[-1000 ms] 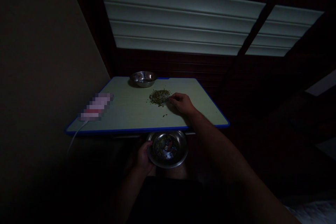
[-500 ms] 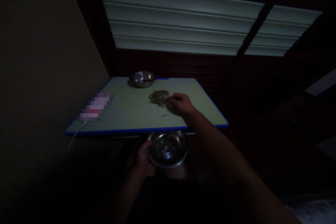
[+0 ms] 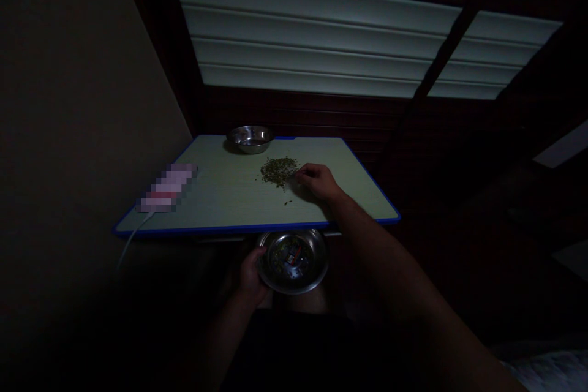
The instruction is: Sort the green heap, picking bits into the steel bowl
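Observation:
My left hand grips the left rim of a shiny metal bowl, holding it just below the table's front edge. Small greenish bits and a reddish-orange and white piece, or its reflection, show in the bowl's bottom. On the table, my right hand is at the right edge of a loose pile of small greenish-brown grains. Its fingers are pinched together, and whatever may be between them is too small and dark to name. A few stray grains lie in front of the pile.
The pale table has a blue edge. A second metal bowl stands at its back left. A blurred-out pinkish device with a white cable lies at the left. Behind the table is a dark slatted panel; the room is dim.

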`<state>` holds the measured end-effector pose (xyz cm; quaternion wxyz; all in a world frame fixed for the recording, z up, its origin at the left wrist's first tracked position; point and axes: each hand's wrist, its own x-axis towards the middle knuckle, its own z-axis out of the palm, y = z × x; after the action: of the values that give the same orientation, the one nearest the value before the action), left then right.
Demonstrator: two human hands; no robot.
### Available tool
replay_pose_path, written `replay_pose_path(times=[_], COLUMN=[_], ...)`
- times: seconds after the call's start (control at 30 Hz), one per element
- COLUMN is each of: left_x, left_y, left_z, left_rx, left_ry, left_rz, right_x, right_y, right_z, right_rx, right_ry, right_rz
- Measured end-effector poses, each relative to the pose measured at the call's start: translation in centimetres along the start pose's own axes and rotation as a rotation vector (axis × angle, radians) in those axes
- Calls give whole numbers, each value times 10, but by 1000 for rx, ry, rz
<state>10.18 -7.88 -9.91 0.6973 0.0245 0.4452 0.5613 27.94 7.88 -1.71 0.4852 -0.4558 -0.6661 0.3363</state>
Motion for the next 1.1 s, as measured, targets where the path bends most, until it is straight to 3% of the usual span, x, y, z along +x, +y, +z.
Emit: replay_pose_path(times=[0.43, 0.77, 1.1], left_x=[-1, 1, 0], left_y=[0, -1, 0], left_z=[0, -3, 0], left_rx=[5, -6, 4], left_ry=[0, -9, 8], left_rz=[-24, -9, -4], right_x=[-1, -1, -6], right_y=[1, 0, -12], right_z=[1, -1, -3], right_rx=[-44, -5, 86], right_ry=[5, -103, -201], right_rz=[26, 22, 144])
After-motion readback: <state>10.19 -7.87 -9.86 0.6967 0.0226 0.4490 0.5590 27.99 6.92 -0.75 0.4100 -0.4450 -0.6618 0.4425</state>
